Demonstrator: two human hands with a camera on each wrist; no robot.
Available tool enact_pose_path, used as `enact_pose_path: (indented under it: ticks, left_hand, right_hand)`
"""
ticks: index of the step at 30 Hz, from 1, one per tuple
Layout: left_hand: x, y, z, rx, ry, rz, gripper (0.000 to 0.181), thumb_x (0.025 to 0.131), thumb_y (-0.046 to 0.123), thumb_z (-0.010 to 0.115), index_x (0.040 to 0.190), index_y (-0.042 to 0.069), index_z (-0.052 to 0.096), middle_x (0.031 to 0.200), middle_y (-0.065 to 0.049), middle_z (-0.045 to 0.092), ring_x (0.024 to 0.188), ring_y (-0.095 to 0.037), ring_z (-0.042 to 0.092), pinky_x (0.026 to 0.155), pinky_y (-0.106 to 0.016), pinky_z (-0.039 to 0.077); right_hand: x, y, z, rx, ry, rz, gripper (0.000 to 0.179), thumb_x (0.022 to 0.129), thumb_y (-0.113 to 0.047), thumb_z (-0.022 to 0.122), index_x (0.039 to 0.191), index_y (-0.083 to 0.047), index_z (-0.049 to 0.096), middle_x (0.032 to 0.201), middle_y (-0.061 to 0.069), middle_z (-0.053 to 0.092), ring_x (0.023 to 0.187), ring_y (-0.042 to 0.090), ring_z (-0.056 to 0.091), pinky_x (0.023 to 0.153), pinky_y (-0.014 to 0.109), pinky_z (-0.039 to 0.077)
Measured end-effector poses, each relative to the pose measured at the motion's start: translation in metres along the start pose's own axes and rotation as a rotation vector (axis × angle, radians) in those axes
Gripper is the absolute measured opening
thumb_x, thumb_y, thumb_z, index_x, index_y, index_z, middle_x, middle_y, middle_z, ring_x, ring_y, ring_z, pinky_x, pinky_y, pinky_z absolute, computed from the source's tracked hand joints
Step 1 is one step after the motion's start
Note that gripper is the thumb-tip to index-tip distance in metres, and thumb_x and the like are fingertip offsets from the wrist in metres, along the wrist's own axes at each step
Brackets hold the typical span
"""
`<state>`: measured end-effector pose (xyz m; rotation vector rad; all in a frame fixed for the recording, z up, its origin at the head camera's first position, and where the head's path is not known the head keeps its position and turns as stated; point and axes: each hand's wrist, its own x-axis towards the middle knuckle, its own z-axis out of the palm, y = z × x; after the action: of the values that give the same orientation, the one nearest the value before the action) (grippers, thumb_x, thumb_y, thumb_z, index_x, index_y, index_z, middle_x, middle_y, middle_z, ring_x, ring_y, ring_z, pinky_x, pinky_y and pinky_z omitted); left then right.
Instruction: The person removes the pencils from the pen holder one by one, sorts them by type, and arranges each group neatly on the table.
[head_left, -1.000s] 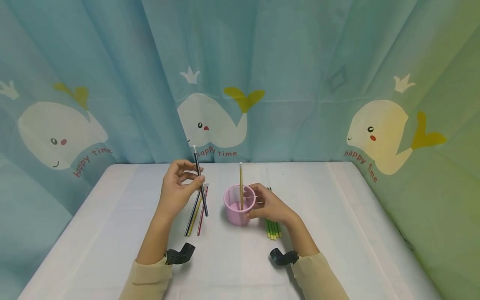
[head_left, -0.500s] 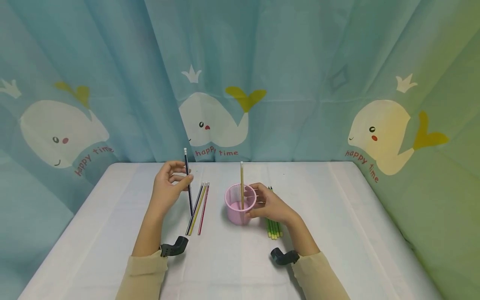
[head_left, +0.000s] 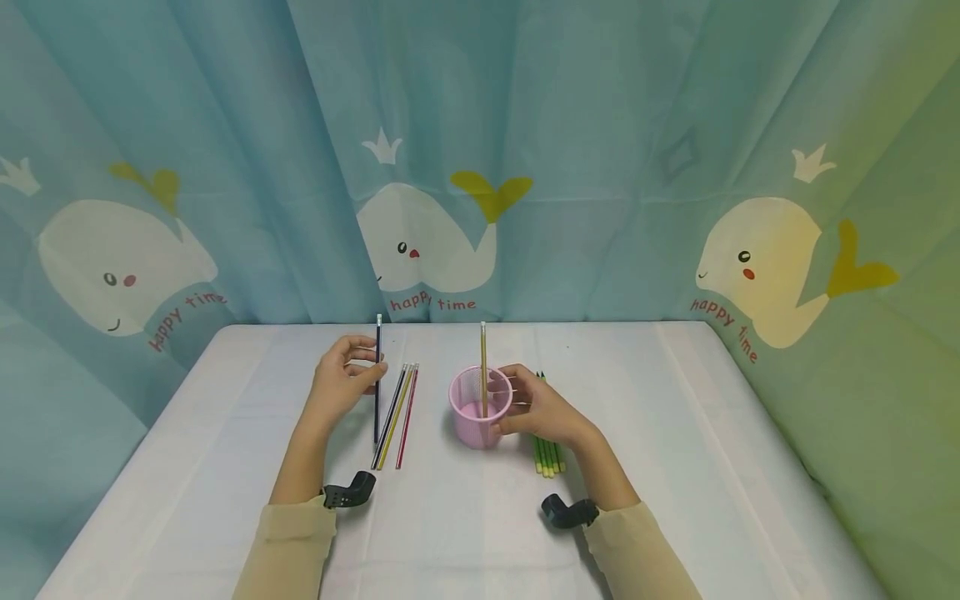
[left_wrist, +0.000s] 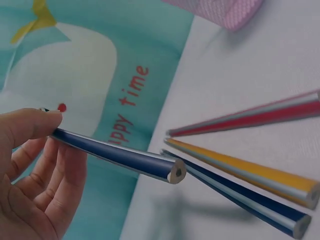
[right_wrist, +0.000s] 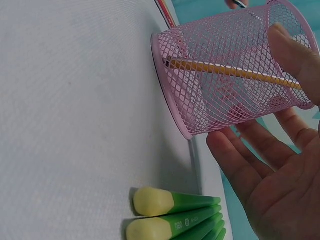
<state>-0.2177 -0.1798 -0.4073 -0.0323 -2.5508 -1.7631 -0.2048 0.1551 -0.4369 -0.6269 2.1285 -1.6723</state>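
Observation:
My left hand (head_left: 341, 385) pinches a blue-and-silver striped pencil (head_left: 377, 417) between thumb and fingers. The pencil stands nearly upright, eraser end up; its blunt lower end (left_wrist: 177, 172) faces the left wrist camera. Just right of it lie a blue pencil (head_left: 386, 421), a yellow pencil (head_left: 395, 425) and a red pencil (head_left: 407, 417), side by side. My right hand (head_left: 546, 408) holds the pink mesh pen cup (head_left: 471, 433) by its right side, thumb near the rim in the right wrist view. Inside the cup a yellow pencil (right_wrist: 225, 70) leans, its eraser end above the rim.
Several green pencils (head_left: 549, 458) with pale yellow ends lie to the right of the cup, partly under my right hand. A white cloth covers the table (head_left: 675, 500). Behind its far edge hangs a blue-green curtain (head_left: 585, 167) printed with whales.
My left hand has carried the blue pencil leftward, away from above the lying pencils, then lowered it and brought it upright. My right hand and the cup have stayed in place.

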Motion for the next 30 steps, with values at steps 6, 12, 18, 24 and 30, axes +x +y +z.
enact_pose_path:
  ticks: [6, 12, 18, 24, 30]
  left_hand:
    - [0.002, -0.009, -0.001, 0.020, -0.026, -0.037, 0.043, 0.093, 0.011, 0.069, 0.131, 0.005, 0.052, 0.121, -0.018, 0.060, 0.088, -0.018, 0.068, 0.070, -0.029, 0.062]
    - [0.003, -0.016, 0.000, 0.061, -0.052, -0.039, 0.042, 0.093, 0.011, 0.068, 0.131, 0.003, 0.053, 0.121, -0.021, 0.061, 0.088, -0.024, 0.068, 0.069, -0.030, 0.061]
    - [0.005, -0.020, 0.002, 0.114, -0.072, -0.070, 0.041, 0.093, 0.011, 0.068, 0.130, 0.002, 0.053, 0.120, -0.023, 0.061, 0.086, -0.025, 0.069, 0.069, -0.032, 0.062]
    - [0.007, -0.028, 0.005, 0.153, -0.085, -0.090, 0.039, 0.093, 0.010, 0.068, 0.129, 0.002, 0.055, 0.117, -0.022, 0.063, 0.083, -0.021, 0.067, 0.068, -0.031, 0.060]
    - [0.008, -0.032, 0.007, 0.193, -0.107, -0.106, 0.038, 0.092, 0.010, 0.069, 0.127, 0.000, 0.056, 0.114, -0.021, 0.063, 0.079, -0.018, 0.065, 0.064, -0.027, 0.056]
  right_hand:
    - [0.000, 0.000, 0.001, 0.005, -0.002, 0.005, 0.075, 0.077, -0.003, 0.083, 0.140, -0.010, 0.043, 0.133, 0.018, 0.056, 0.122, 0.038, 0.058, 0.100, 0.040, 0.053]
    - [0.000, -0.001, 0.000, -0.001, 0.004, 0.004, 0.075, 0.077, -0.003, 0.084, 0.140, -0.010, 0.044, 0.134, 0.018, 0.056, 0.122, 0.037, 0.058, 0.100, 0.039, 0.054]
    - [0.000, 0.000, 0.000, -0.004, 0.005, -0.008, 0.076, 0.075, -0.004, 0.085, 0.140, -0.010, 0.045, 0.137, 0.016, 0.055, 0.124, 0.038, 0.056, 0.101, 0.038, 0.053]
    - [0.002, 0.001, -0.001, 0.010, 0.003, -0.011, 0.075, 0.075, -0.005, 0.085, 0.139, -0.011, 0.045, 0.134, 0.014, 0.056, 0.122, 0.036, 0.057, 0.100, 0.037, 0.054]
    - [0.000, 0.001, 0.000, -0.002, 0.002, 0.000, 0.075, 0.076, -0.005, 0.085, 0.140, -0.009, 0.044, 0.132, 0.016, 0.057, 0.121, 0.036, 0.058, 0.099, 0.038, 0.054]
